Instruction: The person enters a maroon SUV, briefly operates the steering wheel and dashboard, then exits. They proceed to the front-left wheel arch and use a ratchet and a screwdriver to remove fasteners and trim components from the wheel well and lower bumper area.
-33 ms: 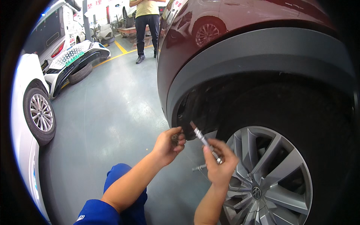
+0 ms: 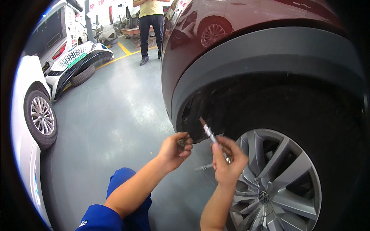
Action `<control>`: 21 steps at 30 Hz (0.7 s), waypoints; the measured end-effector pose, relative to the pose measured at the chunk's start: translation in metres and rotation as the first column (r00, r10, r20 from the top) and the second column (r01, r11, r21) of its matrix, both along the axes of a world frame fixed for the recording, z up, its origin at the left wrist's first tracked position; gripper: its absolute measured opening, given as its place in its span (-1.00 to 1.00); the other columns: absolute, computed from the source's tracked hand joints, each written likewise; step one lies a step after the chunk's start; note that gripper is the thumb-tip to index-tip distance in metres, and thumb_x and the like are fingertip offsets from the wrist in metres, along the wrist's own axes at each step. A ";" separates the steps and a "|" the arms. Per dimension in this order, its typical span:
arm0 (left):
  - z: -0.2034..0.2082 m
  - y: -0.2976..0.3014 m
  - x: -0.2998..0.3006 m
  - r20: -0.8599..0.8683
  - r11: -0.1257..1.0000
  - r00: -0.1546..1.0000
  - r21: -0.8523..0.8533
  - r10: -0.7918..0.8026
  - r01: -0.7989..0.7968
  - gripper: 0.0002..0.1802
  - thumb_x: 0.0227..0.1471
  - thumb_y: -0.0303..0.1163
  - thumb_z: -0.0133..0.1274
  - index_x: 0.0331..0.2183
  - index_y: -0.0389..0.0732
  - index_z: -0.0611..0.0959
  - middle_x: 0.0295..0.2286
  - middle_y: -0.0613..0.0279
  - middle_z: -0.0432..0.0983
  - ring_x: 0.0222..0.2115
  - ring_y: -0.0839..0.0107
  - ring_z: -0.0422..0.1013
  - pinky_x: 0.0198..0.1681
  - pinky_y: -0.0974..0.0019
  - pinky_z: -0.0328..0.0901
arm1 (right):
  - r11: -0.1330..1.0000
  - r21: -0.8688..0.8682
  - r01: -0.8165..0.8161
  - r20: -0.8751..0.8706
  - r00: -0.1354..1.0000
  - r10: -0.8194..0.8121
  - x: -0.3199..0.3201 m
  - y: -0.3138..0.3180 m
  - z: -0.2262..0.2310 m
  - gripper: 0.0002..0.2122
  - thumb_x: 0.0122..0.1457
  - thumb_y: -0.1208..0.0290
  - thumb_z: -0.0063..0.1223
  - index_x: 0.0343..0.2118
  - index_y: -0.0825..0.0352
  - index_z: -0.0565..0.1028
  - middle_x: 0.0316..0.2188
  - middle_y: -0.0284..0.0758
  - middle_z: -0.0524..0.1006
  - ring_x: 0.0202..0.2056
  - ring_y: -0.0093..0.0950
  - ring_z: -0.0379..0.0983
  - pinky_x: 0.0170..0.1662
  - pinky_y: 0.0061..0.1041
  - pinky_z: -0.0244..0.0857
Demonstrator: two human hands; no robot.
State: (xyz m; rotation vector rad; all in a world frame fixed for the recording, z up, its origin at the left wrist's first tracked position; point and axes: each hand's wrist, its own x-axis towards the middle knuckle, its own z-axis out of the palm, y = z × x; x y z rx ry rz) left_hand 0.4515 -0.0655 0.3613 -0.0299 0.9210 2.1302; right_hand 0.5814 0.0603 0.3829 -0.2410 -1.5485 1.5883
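Note:
My left hand (image 2: 169, 154) is closed around several small brownish-grey pieces (image 2: 181, 144) that look like screws or clips. They are partly covered by the fingers. In my right hand (image 2: 231, 163) is a ratchet wrench with a silver extension (image 2: 209, 133). Its reddish-brown tip points up and away, toward the dark wheel arch liner (image 2: 196, 127). The ratchet handle (image 2: 204, 168) sticks out to the left below that hand. Both hands are just off the lower front corner of the wheel arch, and the tool's tip appears apart from the liner.
A dark red car's grey arch trim (image 2: 250, 61) and alloy wheel (image 2: 279, 184) fill the right. At the left stand a white car (image 2: 29, 127) and a removed bumper (image 2: 77, 57) over a loose tyre (image 2: 83, 76). A person (image 2: 150, 30) stands at the back on the grey floor (image 2: 115, 127).
My right hand and the ratchet have shifted slightly up and to the right. The ratchet handle has swung a little upward. My left hand has moved very little.

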 end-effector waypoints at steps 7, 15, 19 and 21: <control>0.018 -0.005 0.011 0.049 0.994 0.998 -0.093 -0.045 0.049 -0.87 0.17 -0.40 0.00 -0.26 -0.25 0.53 -0.37 0.26 0.41 -0.47 0.51 0.23 -0.53 0.49 0.10 | 0.985 -0.168 -0.040 -0.160 0.987 0.013 -0.052 0.001 0.017 -0.84 0.20 0.57 0.21 -0.18 0.50 0.60 -0.49 -0.37 0.58 -0.63 -0.75 0.31 -0.59 -0.73 0.11; 0.062 0.012 0.006 -0.463 0.990 0.877 -0.110 -0.125 0.083 -0.50 0.31 -0.31 -0.05 0.22 -0.20 0.34 -0.53 0.42 0.18 -0.54 0.58 0.09 -0.51 0.48 0.02 | 0.986 -0.169 -0.012 -0.190 0.981 -0.021 -0.067 -0.002 0.010 -0.86 0.21 0.60 0.19 -0.19 0.52 0.58 -0.51 -0.32 0.58 -0.67 -0.74 0.28 -0.64 -0.71 0.10; 0.075 0.019 0.002 -0.537 0.988 0.829 -0.060 -0.154 0.145 -0.28 0.35 -0.22 -0.03 0.40 -0.06 0.08 -0.55 0.48 0.14 -0.57 0.63 0.03 -0.51 0.49 -0.03 | 0.996 -0.086 0.028 -0.191 0.981 -0.044 -0.064 -0.012 0.010 -0.85 0.22 0.60 0.18 -0.18 0.54 0.58 -0.43 -0.35 0.56 -0.55 -0.69 0.38 -0.50 -0.69 0.24; 0.078 0.020 -0.001 -0.566 0.985 0.806 -0.080 -0.173 0.155 -0.28 0.36 -0.24 -0.04 0.40 -0.04 0.07 -0.55 0.48 0.14 -0.58 0.64 0.02 -0.51 0.49 -0.03 | 0.998 -0.009 0.058 -0.222 0.973 -0.058 -0.064 -0.016 0.011 -0.84 0.23 0.60 0.15 -0.16 0.56 0.58 -0.31 -0.28 0.59 -0.36 -0.58 0.55 -0.29 -0.62 0.43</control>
